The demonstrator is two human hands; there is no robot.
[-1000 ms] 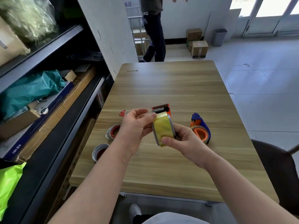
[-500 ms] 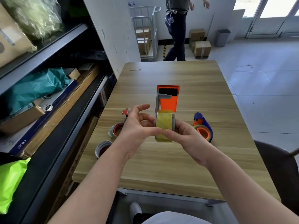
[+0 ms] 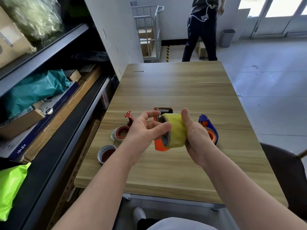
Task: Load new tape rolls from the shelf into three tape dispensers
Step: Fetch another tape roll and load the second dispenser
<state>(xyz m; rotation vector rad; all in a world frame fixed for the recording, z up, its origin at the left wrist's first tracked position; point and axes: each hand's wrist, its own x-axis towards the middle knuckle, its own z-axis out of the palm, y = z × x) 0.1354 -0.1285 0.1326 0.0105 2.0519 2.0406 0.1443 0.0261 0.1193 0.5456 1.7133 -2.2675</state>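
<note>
Yellow tape roll [image 3: 177, 130] sits in the right hand's [image 3: 197, 135] curled fingers, left hand [image 3: 144, 130] pinching its rim.

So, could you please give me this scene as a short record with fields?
held item: yellow tape roll, against the orange dispenser, above the table
right hand: grips the roll's outer band, thumb up
left hand: thumb across the roll's open face; grip unclear
table, left side: red dispenser; loose roll nearer the edge
table, right side: blue dispenser, partly behind the right hand
background: person standing beyond the far end
</note>
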